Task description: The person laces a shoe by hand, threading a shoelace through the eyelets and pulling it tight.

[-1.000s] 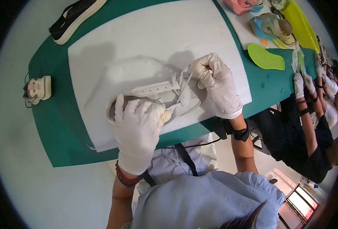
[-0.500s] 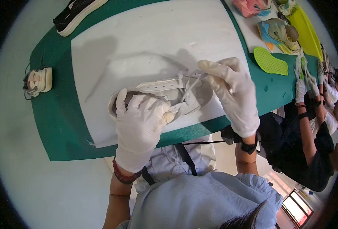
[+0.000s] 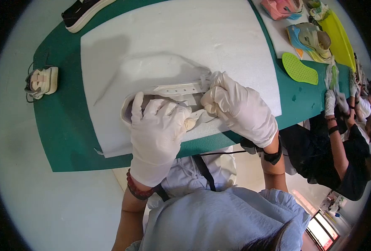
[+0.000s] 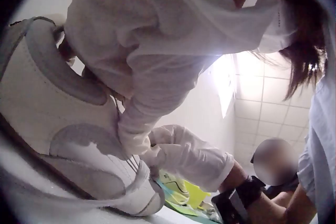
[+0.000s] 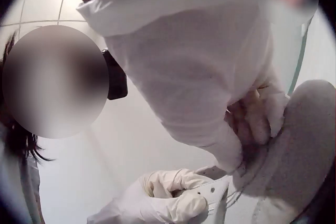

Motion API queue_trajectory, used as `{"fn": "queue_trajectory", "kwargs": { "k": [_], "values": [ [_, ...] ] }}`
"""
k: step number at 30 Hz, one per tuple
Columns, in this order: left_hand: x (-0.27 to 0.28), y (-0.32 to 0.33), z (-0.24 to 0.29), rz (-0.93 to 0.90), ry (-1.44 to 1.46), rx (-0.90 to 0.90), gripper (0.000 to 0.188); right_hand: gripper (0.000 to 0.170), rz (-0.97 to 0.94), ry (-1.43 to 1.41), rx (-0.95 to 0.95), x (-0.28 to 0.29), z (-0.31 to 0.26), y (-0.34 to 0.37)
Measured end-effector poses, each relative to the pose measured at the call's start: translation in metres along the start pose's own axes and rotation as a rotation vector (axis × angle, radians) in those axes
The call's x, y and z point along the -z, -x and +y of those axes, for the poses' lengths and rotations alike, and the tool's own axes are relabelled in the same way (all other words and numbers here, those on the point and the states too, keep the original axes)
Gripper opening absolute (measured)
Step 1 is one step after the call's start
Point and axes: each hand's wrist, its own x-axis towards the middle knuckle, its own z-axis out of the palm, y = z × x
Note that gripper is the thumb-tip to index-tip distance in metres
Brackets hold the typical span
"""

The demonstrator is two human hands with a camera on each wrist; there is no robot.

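A white lace-up sneaker (image 3: 178, 89) lies on a white foam mat, its toe to the right. My gloved left hand (image 3: 154, 136) covers the shoe's opening and grips the near eyelet flap, thumb and fingers on either side. In the right wrist view this flap (image 5: 212, 196) shows between the left hand's fingers. My gloved right hand (image 3: 242, 104) is bent over the lacing by the toe, its curled fingers pinching the white shoelace (image 4: 137, 184). The fingertips hide most of the crossed lace. Along the far side, the eyelet strip shows a row of holes.
The white mat (image 3: 173, 37) covers much of the green table (image 3: 68, 138). A black shoe (image 3: 85, 12) stands at the far left corner, a small shoe (image 3: 43, 82) at the left edge. A green insole (image 3: 299, 69) and colourful shoes (image 3: 309, 37) lie right, near other people's gloved hands.
My right hand first drew back right from the lacing, its fingers straightening, then came back left and curled at the lace. My left hand has kept its grip on the sneaker.
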Motion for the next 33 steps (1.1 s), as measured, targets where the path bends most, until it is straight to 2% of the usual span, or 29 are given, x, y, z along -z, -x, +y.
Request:
{"fn": "queue_trajectory", "kwargs": {
  "k": [6,12,24,30,33],
  "values": [
    [0.005,-0.004,0.001,-0.059,-0.006,0.023,0.018,0.016,0.082,-0.219,0.007,-0.011,0.007,0.001],
    [0.006,-0.007,0.005,-0.1,-0.005,0.065,0.018,0.01,0.14,-0.432,-0.119,-0.018,0.009,-0.002],
    [0.002,-0.002,-0.001,-0.05,-0.036,0.014,0.017,0.006,0.239,-0.427,-0.118,-0.013,0.007,-0.005],
    [0.005,-0.004,0.002,-0.054,-0.007,0.023,0.019,0.007,0.29,-0.468,-0.208,-0.018,0.007,-0.004],
    [0.006,-0.004,0.002,-0.071,0.0,0.029,0.019,0.006,0.323,-0.44,-0.172,-0.019,0.009,-0.005]
  ]
}}
